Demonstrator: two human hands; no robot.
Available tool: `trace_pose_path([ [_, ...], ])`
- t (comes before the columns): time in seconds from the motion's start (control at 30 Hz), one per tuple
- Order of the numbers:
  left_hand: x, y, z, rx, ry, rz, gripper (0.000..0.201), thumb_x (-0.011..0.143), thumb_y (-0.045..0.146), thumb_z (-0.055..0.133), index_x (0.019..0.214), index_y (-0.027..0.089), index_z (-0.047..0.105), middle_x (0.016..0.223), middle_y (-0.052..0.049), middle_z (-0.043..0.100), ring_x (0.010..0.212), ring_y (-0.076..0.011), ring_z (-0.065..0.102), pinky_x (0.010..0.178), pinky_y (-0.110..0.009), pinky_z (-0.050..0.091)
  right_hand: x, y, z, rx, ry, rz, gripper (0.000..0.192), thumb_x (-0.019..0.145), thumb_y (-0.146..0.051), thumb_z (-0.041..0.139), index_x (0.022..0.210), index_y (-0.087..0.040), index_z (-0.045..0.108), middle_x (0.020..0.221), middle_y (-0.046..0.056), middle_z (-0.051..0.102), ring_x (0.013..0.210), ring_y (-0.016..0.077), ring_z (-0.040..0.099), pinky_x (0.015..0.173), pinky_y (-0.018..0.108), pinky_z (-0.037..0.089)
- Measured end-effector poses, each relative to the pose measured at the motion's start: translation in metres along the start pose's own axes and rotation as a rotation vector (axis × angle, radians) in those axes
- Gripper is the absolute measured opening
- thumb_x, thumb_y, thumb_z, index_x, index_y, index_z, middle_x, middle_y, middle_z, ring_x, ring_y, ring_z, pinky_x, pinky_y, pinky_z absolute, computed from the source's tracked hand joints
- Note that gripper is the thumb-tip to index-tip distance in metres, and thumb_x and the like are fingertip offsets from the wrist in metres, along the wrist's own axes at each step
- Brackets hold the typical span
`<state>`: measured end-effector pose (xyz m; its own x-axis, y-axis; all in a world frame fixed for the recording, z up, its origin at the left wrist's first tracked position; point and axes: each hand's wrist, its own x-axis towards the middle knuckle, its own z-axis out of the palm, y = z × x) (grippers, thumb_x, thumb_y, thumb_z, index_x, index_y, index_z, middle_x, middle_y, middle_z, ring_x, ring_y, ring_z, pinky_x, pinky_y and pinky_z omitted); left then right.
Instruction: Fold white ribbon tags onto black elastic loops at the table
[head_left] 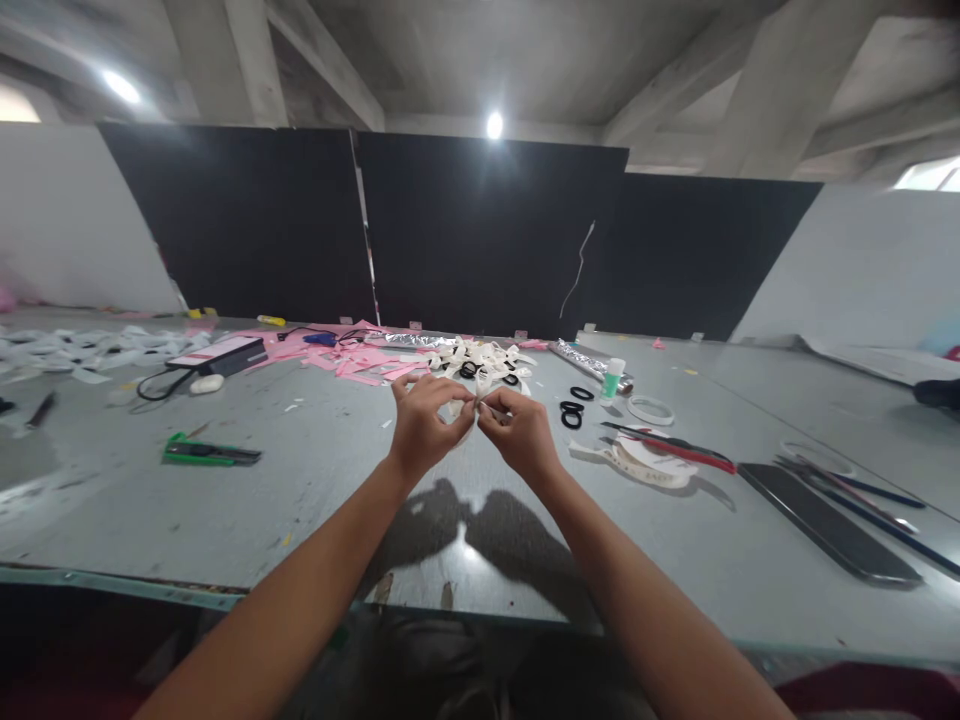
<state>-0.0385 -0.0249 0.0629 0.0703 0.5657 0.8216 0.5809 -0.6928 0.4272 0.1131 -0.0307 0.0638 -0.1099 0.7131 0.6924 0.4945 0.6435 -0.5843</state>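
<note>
Both hands meet above the desk (315,480), the left hand (421,425) and right hand (517,432) with fingers pinched shut on a small white ribbon piece (469,405) between them. Beyond the fingers lies a ribbon pile (484,358). Keeping both pinches tight seems wise.

Bright ceiling lamps (494,125) glare overhead; forearm shadows fall on the table (315,470); edges bend, fisheye-warped

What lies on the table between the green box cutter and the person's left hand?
In the head view, only bare grey table lies between the green box cutter and the left hand, apart from tiny scraps.
</note>
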Motion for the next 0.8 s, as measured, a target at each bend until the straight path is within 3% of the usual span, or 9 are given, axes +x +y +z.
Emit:
trace_pose_path([
  [0.8,-0.0003,0.0033,-0.0039,0.211,0.002,0.205,0.014,0.083,0.030,0.057,0.077,0.022,0.067,0.085,-0.001,0.073,0.085,-0.0177,0.065,0.100,-0.041,0.023,-0.0008,0.0030,0.0030,-0.036,0.027,0.003,0.015,0.079,-0.026,0.055,0.069,-0.017,0.061,0.062,-0.001,0.059,0.058,0.0110,0.049,0.057,0.021,0.035],
])
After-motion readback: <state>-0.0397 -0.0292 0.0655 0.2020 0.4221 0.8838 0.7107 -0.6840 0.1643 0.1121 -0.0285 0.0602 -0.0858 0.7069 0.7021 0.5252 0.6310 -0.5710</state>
